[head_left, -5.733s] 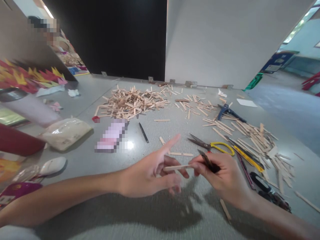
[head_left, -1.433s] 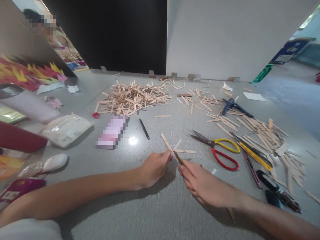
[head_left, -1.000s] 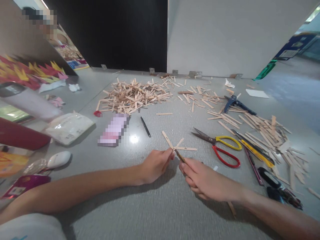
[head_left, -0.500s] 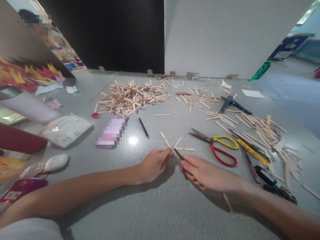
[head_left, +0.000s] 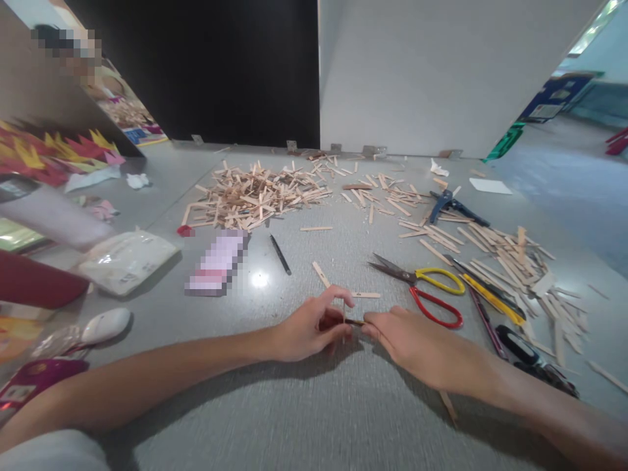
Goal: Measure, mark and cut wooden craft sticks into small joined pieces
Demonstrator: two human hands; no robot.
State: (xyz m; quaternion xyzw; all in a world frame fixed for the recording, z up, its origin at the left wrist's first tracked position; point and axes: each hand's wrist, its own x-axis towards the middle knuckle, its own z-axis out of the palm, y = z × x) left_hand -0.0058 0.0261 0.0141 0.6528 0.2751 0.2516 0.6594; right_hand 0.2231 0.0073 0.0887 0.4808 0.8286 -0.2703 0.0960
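My left hand (head_left: 314,328) is closed in a pinch, thumb and fingers curled round a short wooden stick (head_left: 344,309) that stands upright between them. My right hand (head_left: 417,343) grips a slim, pen-like tool (head_left: 355,322) with a dark tip, pointed left at the stick. Whether the tip is a blade or a nib, I cannot tell. Just beyond my fingers lie two flat wooden strips, one slanted (head_left: 320,273) and one level (head_left: 367,295), both with small dark marks or holes. Scissors (head_left: 405,276) with one yellow and one red handle rest beyond my right hand.
A heap of wooden sticks (head_left: 260,193) lies at the back, more (head_left: 520,265) at right. Blue-handled pliers (head_left: 454,208), a yellow cutter (head_left: 495,299) and a black pen (head_left: 280,254) are around. At left are a plastic packet (head_left: 128,260) and a white mouse-shaped object (head_left: 106,325). Upright panels (head_left: 392,78) stand behind.
My left hand has drawn toward me and turned the short stick upright, away from the two strips. My right hand has turned, bringing the tool level against the stick.
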